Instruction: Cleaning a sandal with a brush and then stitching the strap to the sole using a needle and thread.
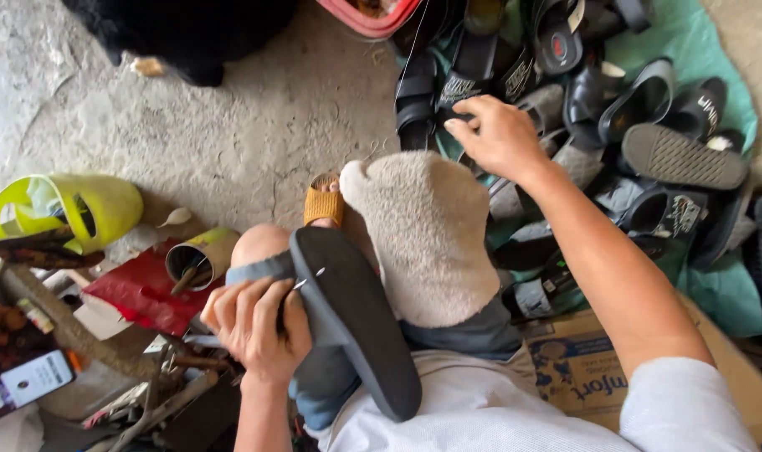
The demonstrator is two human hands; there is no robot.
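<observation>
on the lap, left hand (251, 322) grips a smooth dark sole (356, 322) — right hand (498, 134) spread on sandals (565, 92).

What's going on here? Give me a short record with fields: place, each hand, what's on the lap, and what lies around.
Place: rough concrete floor, person seated, seen from above
Left hand: grips the edge of a dark sandal sole, with a thin metal needle at the rim
Right hand: stretched out, touching a pile of black sandals on a green cloth
Lap: beige fuzzy cloth beside the sole
Left side: yellow-green plastic jug, open tin can, red sheet
Right side: cardboard box
</observation>
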